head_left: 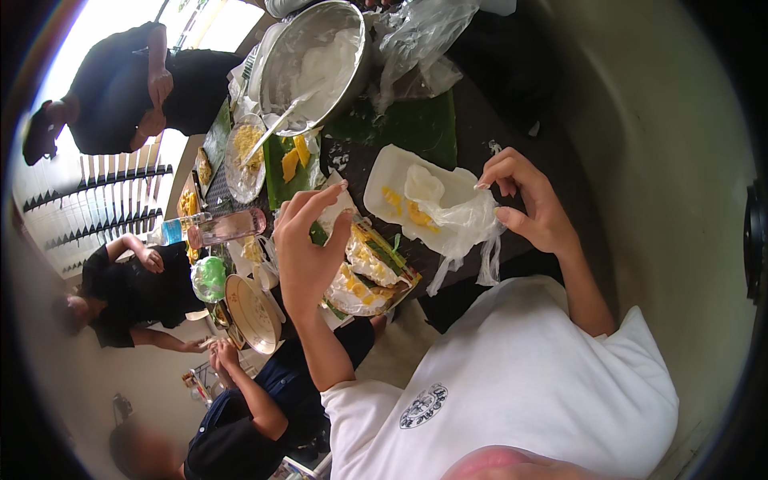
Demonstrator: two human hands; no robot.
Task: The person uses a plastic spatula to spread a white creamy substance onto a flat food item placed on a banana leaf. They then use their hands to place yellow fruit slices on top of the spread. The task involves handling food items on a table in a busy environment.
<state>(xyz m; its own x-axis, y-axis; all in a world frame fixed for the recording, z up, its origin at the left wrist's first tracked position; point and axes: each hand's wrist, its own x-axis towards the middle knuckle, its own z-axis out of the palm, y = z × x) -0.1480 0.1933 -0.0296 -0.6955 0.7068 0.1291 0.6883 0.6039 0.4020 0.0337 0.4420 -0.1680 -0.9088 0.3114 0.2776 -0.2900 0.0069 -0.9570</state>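
Observation:
My left hand (pixel 306 244) hovers, fingers apart and nothing in them, over a tray of cream-covered dessert (pixel 364 280) topped with yellow fruit pieces. A pale sheet or box edge shows behind its fingertips. On the right, my right hand (pixel 532 204) has its thumb and fingers spread at the edge of a clear plastic bag (pixel 472 216). The thumb seems to touch the bag. That bag lies partly over a white foam tray (pixel 384 172) with yellow fruit bits (pixel 420 214).
A large metal bowl (pixel 360 60) of white cream, a spatula (pixel 276 128) in it, stands at the far side. Banana leaf (pixel 424 132), a plate of yellow crumbs (pixel 246 152), a bottle (pixel 228 228) and a shallow bowl (pixel 254 316) are around. Several people in dark clothes stand at the left.

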